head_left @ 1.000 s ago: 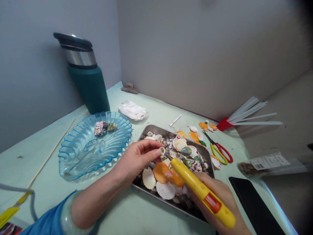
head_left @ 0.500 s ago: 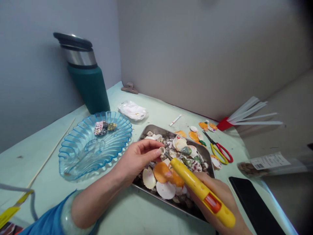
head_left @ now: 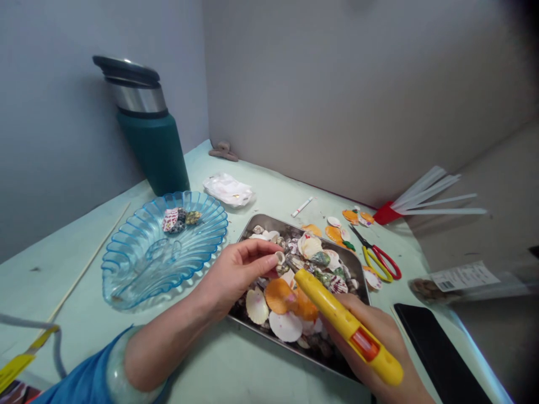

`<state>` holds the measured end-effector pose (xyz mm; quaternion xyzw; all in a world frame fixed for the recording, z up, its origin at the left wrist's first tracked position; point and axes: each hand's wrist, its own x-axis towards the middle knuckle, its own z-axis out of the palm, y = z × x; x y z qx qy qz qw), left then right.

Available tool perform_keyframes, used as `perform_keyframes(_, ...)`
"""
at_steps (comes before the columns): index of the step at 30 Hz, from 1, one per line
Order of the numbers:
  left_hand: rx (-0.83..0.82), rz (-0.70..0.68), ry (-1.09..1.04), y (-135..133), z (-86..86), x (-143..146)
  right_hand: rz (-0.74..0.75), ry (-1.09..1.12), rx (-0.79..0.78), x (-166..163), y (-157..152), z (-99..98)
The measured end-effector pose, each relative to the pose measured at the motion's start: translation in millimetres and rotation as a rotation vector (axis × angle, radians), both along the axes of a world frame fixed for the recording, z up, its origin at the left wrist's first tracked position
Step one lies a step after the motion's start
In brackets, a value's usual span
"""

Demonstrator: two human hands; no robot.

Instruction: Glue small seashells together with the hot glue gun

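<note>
Between the thumb and fingers of my left hand is a small whitish seashell, partly covered by the fingertips. My right hand grips a yellow glue gun with a red part near its rear. Its dark nozzle points at the small shell, very close to it; whether they touch I cannot tell. Both hands are over a metal tray heaped with shells, among them an orange scallop shell and a white scallop shell.
Left of the tray lies a blue clear shell-shaped dish holding a few joined shells. A green tumbler stands behind it. Scissors, loose shells, a red holder with white sticks and a black phone are at right.
The glue gun has tilted very slightly, its nozzle end shifting a little to the right and its rear end a little up. My left hand and the small shell stay in place.
</note>
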<state>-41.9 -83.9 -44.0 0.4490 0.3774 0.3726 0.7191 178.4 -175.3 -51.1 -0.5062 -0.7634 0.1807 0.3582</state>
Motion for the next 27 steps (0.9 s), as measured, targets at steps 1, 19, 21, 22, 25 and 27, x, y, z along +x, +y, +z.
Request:
perform_keyframes(1,-0.001,-0.002,-0.004,-0.1,-0.1,0.0,0.005,0.000,0.003,-0.1,0.3,0.5)
perform_keyframes(19,-0.010,-0.006,0.019,1.0,-0.6,1.2,0.010,-0.003,-0.020,2.5,0.3,-3.9)
perform_keyframes(21,-0.012,-0.008,0.016,0.6,-1.6,0.8,0.015,-0.005,-0.022,1.9,0.9,-3.2)
perform_keyframes(22,-0.010,-0.009,0.014,0.4,-2.3,0.5,0.015,-0.006,-0.022,1.5,1.3,-2.9)
perform_keyframes(25,0.003,-0.014,0.011,0.6,-3.8,0.0,0.016,0.001,-0.021,0.8,2.2,-2.5)
perform_keyframes(27,0.007,-0.013,0.011,0.8,-3.8,0.0,0.018,0.010,-0.019,0.3,2.6,-2.5)
